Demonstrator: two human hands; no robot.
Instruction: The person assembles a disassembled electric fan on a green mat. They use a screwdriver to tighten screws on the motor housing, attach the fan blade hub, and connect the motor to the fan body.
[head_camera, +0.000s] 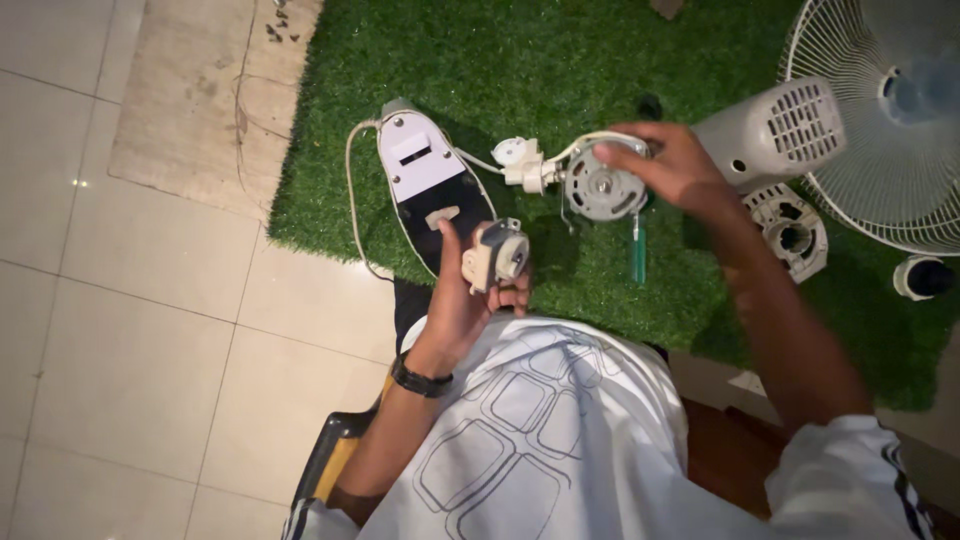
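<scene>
My left hand (462, 295) holds up a small cream and grey motor part (495, 255) in front of my chest. My right hand (672, 165) grips the round grey fan motor (603, 187) from its right side, lifted above the green turf mat (520, 70). White wires run from that motor to a small white switch piece (520, 160) and on to the white and black fan base panel (430, 190) lying on the mat.
A white fan grille (880, 190) and grey motor housing (770, 130) lie at the right. A white vented cover (795, 230) sits below them, with a green-handled screwdriver (637, 255) beside it. Beige rug (190, 100) and tile floor at left.
</scene>
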